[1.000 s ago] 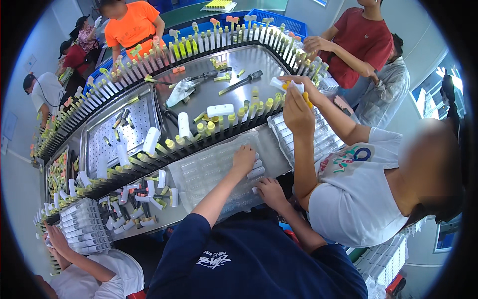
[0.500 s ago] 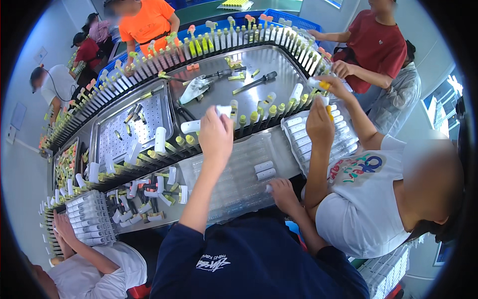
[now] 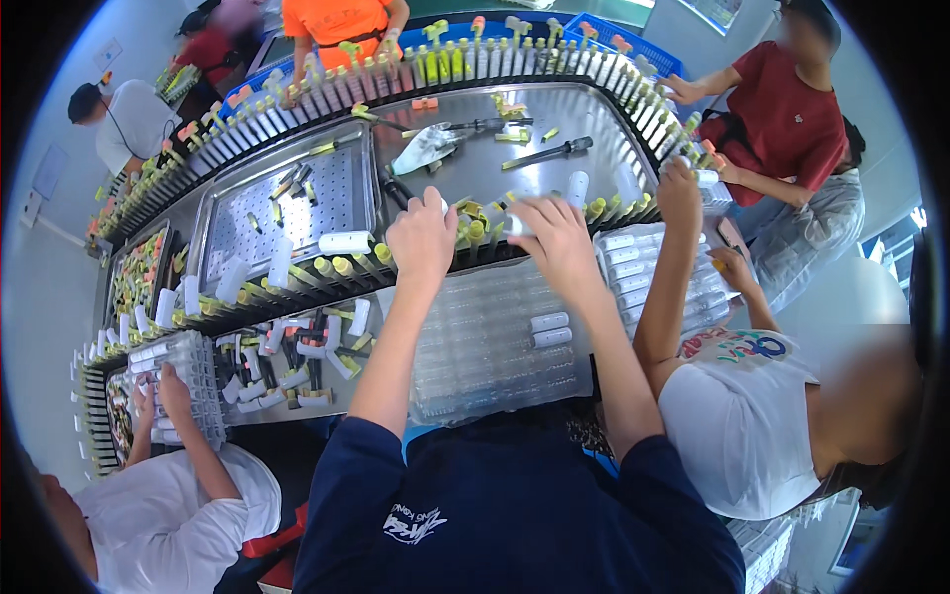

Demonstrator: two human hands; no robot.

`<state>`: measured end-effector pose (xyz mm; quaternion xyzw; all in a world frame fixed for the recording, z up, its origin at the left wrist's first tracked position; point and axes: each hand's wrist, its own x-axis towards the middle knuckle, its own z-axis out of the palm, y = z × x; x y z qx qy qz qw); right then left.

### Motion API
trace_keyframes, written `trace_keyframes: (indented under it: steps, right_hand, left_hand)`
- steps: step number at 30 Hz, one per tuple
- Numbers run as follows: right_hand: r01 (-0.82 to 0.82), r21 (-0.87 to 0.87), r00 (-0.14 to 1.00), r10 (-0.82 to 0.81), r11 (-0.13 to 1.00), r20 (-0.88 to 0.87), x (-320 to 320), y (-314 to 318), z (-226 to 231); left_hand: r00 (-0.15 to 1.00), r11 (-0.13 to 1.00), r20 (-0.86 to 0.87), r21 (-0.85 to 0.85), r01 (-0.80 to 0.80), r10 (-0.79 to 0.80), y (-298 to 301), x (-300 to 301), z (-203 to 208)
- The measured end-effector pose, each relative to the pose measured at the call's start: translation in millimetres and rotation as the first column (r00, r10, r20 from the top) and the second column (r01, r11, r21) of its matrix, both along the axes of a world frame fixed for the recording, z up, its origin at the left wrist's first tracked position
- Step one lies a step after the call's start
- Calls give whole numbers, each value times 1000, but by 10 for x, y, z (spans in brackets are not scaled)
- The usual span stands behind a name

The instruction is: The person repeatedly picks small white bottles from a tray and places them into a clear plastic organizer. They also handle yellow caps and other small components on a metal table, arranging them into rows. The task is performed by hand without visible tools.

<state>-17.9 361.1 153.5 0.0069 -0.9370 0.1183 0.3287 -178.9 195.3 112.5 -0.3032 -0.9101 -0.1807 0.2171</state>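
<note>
My left hand (image 3: pixel 424 243) is closed at the near row of the rack, with a sliver of a white tube (image 3: pixel 443 207) showing at its fingertips. Beside it, my right hand (image 3: pixel 560 240) reaches over the same row. Its fingers are curled on a white tube (image 3: pixel 516 226), mostly hidden by them. Yellow-topped pegs (image 3: pixel 476 231) stand under and between both hands. Below my forearms lies a clear plastic blister tray (image 3: pixel 475 342), with two white tubes (image 3: pixel 550 322) resting in its right part.
White tubes cap several pegs to the left, one lying sideways (image 3: pixel 344 243). A metal tray (image 3: pixel 475 168) beyond holds a crumpled white glove (image 3: pixel 427 148) and black tools. Loose black and white pieces (image 3: pixel 297 356) lie left of my tray. Co-workers sit close on both sides; one raised hand (image 3: pixel 680 193) is at right.
My right hand has risen from the blister tray to the rack row, beside my left hand. The view has shifted slightly. The co-worker at right has lowered one hand.
</note>
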Motion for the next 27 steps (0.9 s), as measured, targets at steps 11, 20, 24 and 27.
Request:
trace_keyframes:
  steps: [11, 20, 24, 27]
  right_hand:
    - [-183, 29, 977, 178, 983, 119, -1053, -806, -446]
    - [-366, -144, 921, 380, 919, 84, -229, -1216, -582]
    - [-83, -455, 984, 145, 887, 103, 935, -890, -968]
    - [250, -504, 961, -150, 827, 231, 1556, -654, -1302]
  left_hand:
    - [933, 932, -261, 200, 304, -248, -868, 814, -918]
    - [627, 677, 415, -34, 735, -660, 537, 1459, -1769]
    - [692, 675, 452, -231, 701, -564, 748, 1531, -1643]
    - [652, 659, 482, -185, 729, -586, 741, 1463, -1761]
